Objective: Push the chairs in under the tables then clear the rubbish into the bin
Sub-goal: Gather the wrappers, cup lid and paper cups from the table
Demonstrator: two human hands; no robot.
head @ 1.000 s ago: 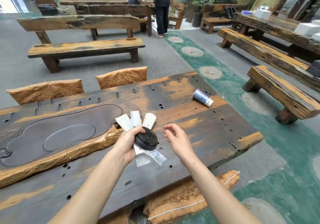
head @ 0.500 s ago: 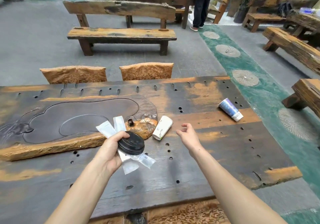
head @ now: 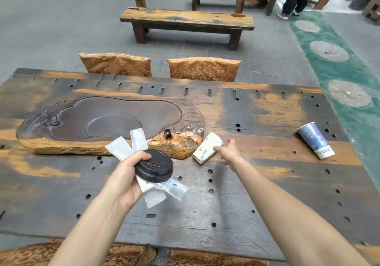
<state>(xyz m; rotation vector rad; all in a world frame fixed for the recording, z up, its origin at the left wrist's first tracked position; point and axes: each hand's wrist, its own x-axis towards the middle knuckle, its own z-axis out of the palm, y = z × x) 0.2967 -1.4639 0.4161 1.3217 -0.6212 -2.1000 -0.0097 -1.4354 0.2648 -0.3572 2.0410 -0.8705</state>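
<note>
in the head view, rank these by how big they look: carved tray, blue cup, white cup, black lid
1. carved tray, by far
2. blue cup
3. white cup and black lid: about alike; the lid is held nearer the camera, so not ranked

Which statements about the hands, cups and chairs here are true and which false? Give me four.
1. The left hand grips a black lid together with white packets. True.
2. The right hand holds the white cup. False: its fingers are open beside the cup, not curled round it.
3. The blue cup stands upright. False: it lies on its side near the right end of the table.
4. Two cushioned chairs sit at the table's far side. True.
</note>
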